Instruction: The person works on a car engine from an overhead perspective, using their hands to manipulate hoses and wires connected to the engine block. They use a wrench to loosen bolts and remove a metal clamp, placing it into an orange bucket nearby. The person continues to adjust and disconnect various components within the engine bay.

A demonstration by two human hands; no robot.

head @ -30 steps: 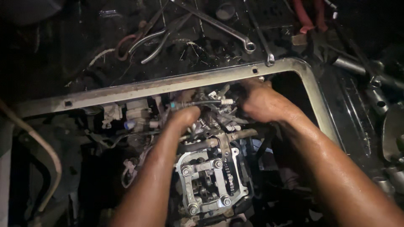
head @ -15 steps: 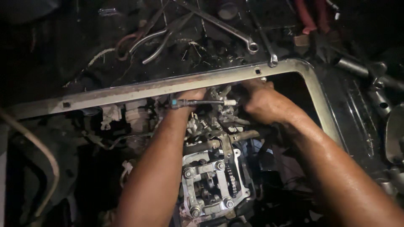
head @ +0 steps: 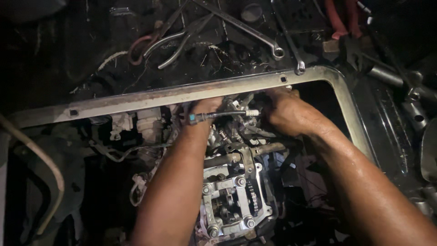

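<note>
The left hand (head: pixel 205 107) was closed around a thin black tool (head: pixel 223 115) lying level just under the metal frame rail (head: pixel 182 94). The right hand (head: pixel 284 111) gripped engine parts (head: pixel 236 132) beside the tool's white tip, hemmed in by the frame's corner.

No packages, labels, signs or screens visible

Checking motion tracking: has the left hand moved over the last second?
Yes. The left hand has gone up toward the metal frame bar, from lower over the engine, and now holds a thin tool just under it.
</note>
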